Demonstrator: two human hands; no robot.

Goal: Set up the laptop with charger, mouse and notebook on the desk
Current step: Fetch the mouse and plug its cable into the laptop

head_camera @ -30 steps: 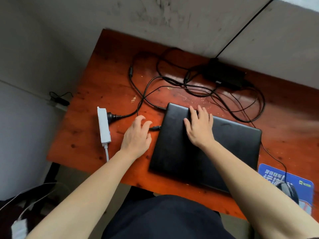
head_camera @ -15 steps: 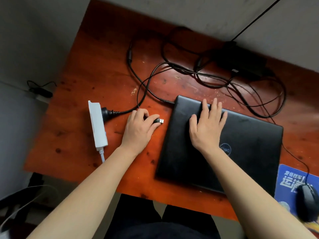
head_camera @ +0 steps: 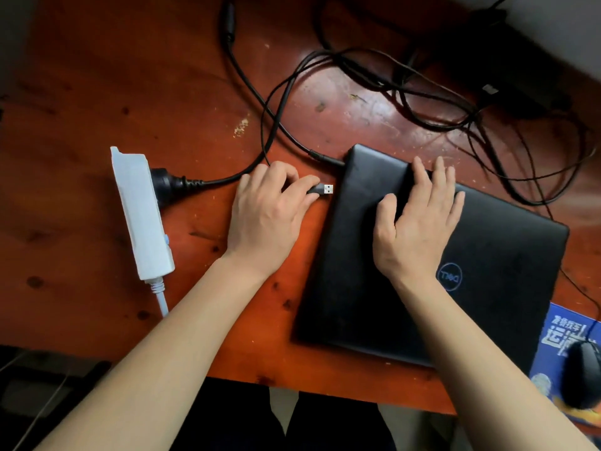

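A closed black laptop [head_camera: 487,288] lies on the red-brown wooden desk [head_camera: 81,206]. My right hand [head_camera: 419,219] rests flat on its lid near the left end, fingers spread. My left hand [head_camera: 270,209] pinches a black USB plug [head_camera: 325,189] whose metal tip points at the laptop's left edge, a short gap away. The charger's thin barrel plug [head_camera: 328,160] sits in the laptop's far left corner. The black charger brick [head_camera: 507,70] lies at the back right among tangled cables. A black mouse [head_camera: 582,375] sits on a blue mouse pad [head_camera: 559,340] at the right edge.
A white power strip [head_camera: 141,213] lies left of my left hand with a black mains plug [head_camera: 166,183] in its side. Loops of black cable [head_camera: 422,102] cover the desk behind the laptop. The desk's near edge runs just under my forearms.
The view has moved closer and lower over the desk. My left hand still holds the USB plug beside the laptop's left edge; my right hand stays on the lid.
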